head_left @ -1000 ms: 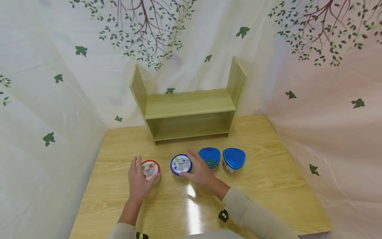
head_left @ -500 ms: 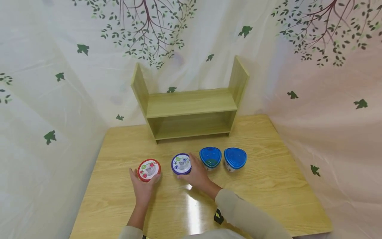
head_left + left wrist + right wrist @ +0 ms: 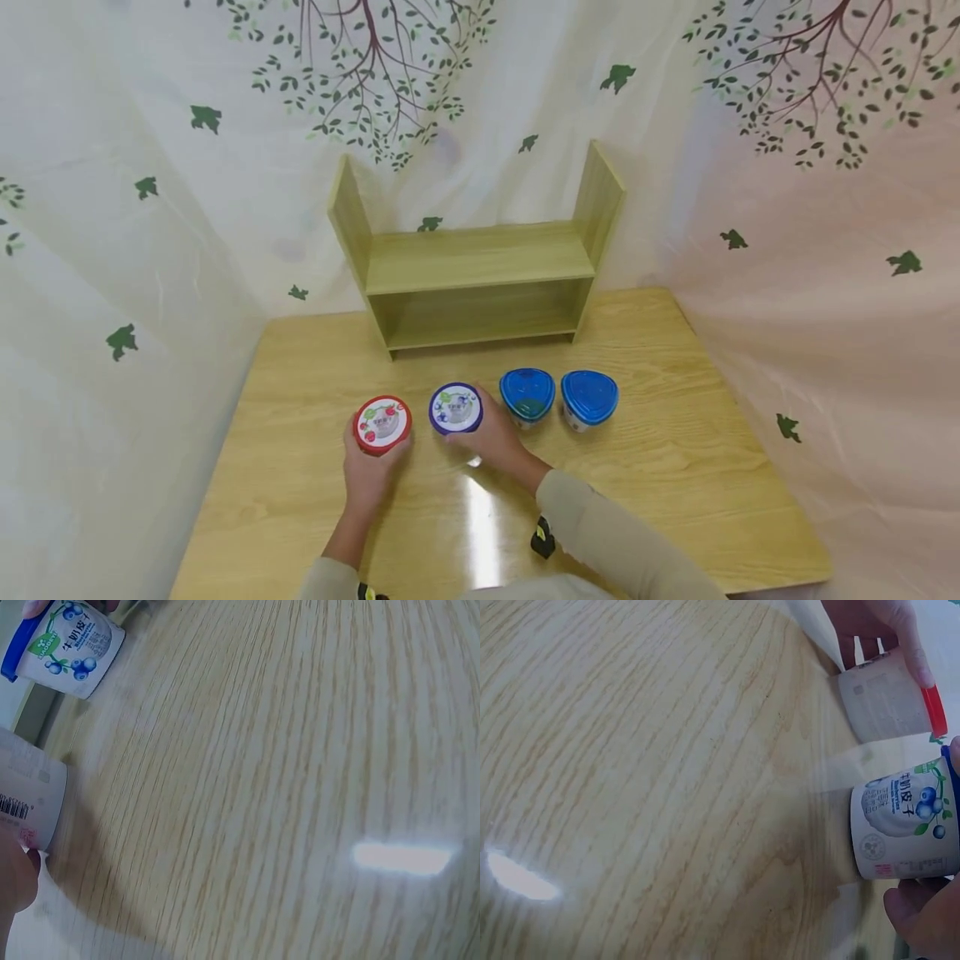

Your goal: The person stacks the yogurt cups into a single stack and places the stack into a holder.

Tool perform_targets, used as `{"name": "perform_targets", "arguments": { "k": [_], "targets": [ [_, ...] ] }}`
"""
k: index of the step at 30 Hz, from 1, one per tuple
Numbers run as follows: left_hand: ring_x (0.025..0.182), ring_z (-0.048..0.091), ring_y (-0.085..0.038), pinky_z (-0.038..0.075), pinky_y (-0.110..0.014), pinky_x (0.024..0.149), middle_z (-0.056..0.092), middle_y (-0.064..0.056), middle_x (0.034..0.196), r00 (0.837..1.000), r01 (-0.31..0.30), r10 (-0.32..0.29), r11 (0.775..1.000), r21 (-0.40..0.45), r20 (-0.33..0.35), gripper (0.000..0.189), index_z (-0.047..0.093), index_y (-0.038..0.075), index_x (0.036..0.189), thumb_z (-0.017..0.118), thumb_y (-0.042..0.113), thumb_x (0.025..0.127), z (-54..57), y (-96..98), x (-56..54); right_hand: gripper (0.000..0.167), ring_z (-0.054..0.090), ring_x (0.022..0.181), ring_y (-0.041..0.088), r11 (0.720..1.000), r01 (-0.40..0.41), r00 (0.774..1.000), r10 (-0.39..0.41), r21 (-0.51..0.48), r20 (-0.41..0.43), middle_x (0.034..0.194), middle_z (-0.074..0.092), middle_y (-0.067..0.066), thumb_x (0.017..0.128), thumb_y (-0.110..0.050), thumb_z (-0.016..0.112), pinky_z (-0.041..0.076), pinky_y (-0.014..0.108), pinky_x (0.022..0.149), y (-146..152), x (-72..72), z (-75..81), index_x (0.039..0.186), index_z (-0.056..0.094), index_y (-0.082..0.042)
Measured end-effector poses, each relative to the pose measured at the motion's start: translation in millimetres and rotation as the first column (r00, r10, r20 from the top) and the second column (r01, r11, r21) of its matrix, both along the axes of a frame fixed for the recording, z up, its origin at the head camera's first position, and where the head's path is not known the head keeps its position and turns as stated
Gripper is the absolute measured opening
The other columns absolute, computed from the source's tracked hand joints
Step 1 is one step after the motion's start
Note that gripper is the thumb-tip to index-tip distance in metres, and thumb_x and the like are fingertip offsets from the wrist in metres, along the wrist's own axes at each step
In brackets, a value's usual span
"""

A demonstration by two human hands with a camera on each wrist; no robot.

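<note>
My left hand [image 3: 365, 477] grips a yogurt cup with a red-rimmed lid [image 3: 382, 423], fingers at its left side and thumb at its right. Seen from the right wrist, that white cup [image 3: 885, 701] leans slightly in the hand. To its right, my right hand [image 3: 501, 439] holds a blueberry yogurt cup with a dark blue lid [image 3: 455, 408]. The blueberry print [image 3: 922, 806] faces my right wrist camera, with right-hand fingers [image 3: 907, 904] curled against the cup. Part of the red-lidded cup [image 3: 30, 787] and my left thumb [image 3: 16, 877] show at the left wrist view's edge.
Two tubs with rounded-triangular blue lids, a left one [image 3: 527, 392] and a right one [image 3: 589, 396], stand beside my right hand. Behind them, a two-level wooden shelf [image 3: 480, 258] stands at the back of the wooden table [image 3: 637, 500]. A leaf-printed curtain [image 3: 255, 208] surrounds the table.
My left hand has closed round the red-lidded cup, which has shifted slightly right. My right hand has moved in from beside the blueberry cup and now holds it.
</note>
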State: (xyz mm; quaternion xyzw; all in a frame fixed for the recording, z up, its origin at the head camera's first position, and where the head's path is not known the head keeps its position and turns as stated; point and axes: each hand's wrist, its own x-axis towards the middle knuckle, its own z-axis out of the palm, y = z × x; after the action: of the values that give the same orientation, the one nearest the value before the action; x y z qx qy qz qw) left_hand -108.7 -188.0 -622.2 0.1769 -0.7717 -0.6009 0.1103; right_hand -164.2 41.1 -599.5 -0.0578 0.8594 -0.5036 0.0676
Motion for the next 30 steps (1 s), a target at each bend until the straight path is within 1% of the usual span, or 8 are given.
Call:
{"name": "perform_targets", "arguments": {
  "k": [5, 7, 11, 15, 20, 22, 26, 30],
  "targets": [
    [0.139, 0.039, -0.033, 0.032, -0.054, 0.116, 0.04, -0.018, 0.152, 0.998, 0.057, -0.057, 0.998, -0.004, 0.023, 0.114, 0.019, 0.013, 0.16, 0.092, 0.029, 0.074, 0.9, -2.2, -3.9, 0.106, 0.054, 0.128, 0.031, 1.0, 0.004, 1.0, -0.004, 0.01, -0.003, 0.141, 0.056, 0.01, 0.07, -0.044, 0.093, 0.046, 0.051, 0.105, 0, -2.7, 9.9, 0.154, 0.037, -0.012],
    [0.141, 0.037, -0.033, 0.032, -0.054, 0.116, 0.039, -0.017, 0.153, 0.997, 0.068, -0.068, 0.998, -0.001, 0.042, 0.114, 0.018, 0.015, 0.16, 0.092, 0.032, 0.074, 1.2, -2.8, -3.9, 0.107, 0.053, 0.128, 0.03, 1.0, 0.006, 1.0, -0.006, 0.014, -0.003, 0.142, 0.055, 0.008, 0.069, -0.047, 0.092, 0.047, 0.051, 0.104, 0, -2.4, 13.8, 0.154, 0.037, -0.014],
    [0.141, 0.036, -0.034, 0.032, -0.056, 0.115, 0.037, -0.016, 0.154, 0.995, 0.086, -0.085, 0.996, 0.0, 0.05, 0.117, 0.016, 0.015, 0.16, 0.092, 0.039, 0.074, 1.3, -3.7, -3.3, 0.106, 0.053, 0.129, 0.03, 1.0, 0.002, 1.0, -0.002, -0.003, -0.017, 0.143, 0.054, 0.007, 0.069, -0.052, 0.09, 0.048, 0.052, 0.103, -2, -0.8, 21.1, 0.154, 0.037, -0.016],
    [0.141, 0.037, -0.034, 0.032, -0.056, 0.115, 0.038, -0.016, 0.154, 0.995, 0.089, -0.089, 0.996, 0.002, 0.049, 0.119, 0.017, 0.015, 0.16, 0.092, 0.042, 0.072, 0.9, -4.6, -2.8, 0.106, 0.054, 0.128, 0.028, 1.0, -0.007, 1.0, 0.006, -0.025, -0.029, 0.142, 0.054, 0.005, 0.068, -0.055, 0.09, 0.049, 0.05, 0.102, -3, -0.9, 29.4, 0.154, 0.038, -0.019],
    [0.14, 0.039, -0.034, 0.032, -0.055, 0.115, 0.039, -0.018, 0.153, 0.996, 0.084, -0.084, 0.996, 0.0, 0.027, 0.117, 0.019, 0.012, 0.159, 0.093, 0.036, 0.072, 0.4, -5.1, -3.7, 0.105, 0.054, 0.127, 0.026, 0.996, -0.032, 0.998, 0.027, -0.084, -0.061, 0.141, 0.054, 0.004, 0.068, -0.05, 0.092, 0.049, 0.047, 0.102, -8, -4.3, 46.2, 0.153, 0.039, -0.017],
    [0.14, 0.039, -0.034, 0.032, -0.054, 0.116, 0.039, -0.018, 0.153, 0.996, 0.083, -0.083, 0.997, 0.0, 0.021, 0.116, 0.019, 0.011, 0.159, 0.093, 0.035, 0.072, 0.1, -5.1, -3.8, 0.105, 0.054, 0.126, 0.025, 0.995, -0.043, 0.997, 0.037, -0.086, -0.073, 0.14, 0.054, 0.004, 0.068, -0.051, 0.092, 0.05, 0.046, 0.102, -10, -5.3, 53.7, 0.152, 0.039, -0.018],
    [0.141, 0.037, -0.035, 0.032, -0.055, 0.116, 0.037, -0.019, 0.154, 0.996, 0.089, -0.089, 0.996, 0.001, 0.021, 0.116, 0.018, 0.01, 0.159, 0.092, 0.035, 0.074, 0.7, -4.5, -3.3, 0.105, 0.054, 0.126, 0.021, 0.996, -0.058, 0.996, 0.053, -0.063, -0.077, 0.14, 0.054, -0.002, 0.067, -0.058, 0.089, 0.05, 0.045, 0.101, -18, -6.6, 67.8, 0.152, 0.039, -0.023],
    [0.14, 0.038, -0.036, 0.032, -0.056, 0.115, 0.037, -0.019, 0.154, 0.996, 0.093, -0.093, 0.996, 0.004, 0.013, 0.114, 0.018, 0.01, 0.159, 0.091, 0.033, 0.075, 1.8, -3.5, -3.5, 0.103, 0.053, 0.127, 0.019, 0.991, -0.081, 0.993, 0.071, -0.106, -0.1, 0.14, 0.053, -0.002, 0.068, -0.05, 0.092, 0.049, 0.043, 0.103, -28, -10.0, 74.5, 0.151, 0.039, -0.02]
  ]
}}
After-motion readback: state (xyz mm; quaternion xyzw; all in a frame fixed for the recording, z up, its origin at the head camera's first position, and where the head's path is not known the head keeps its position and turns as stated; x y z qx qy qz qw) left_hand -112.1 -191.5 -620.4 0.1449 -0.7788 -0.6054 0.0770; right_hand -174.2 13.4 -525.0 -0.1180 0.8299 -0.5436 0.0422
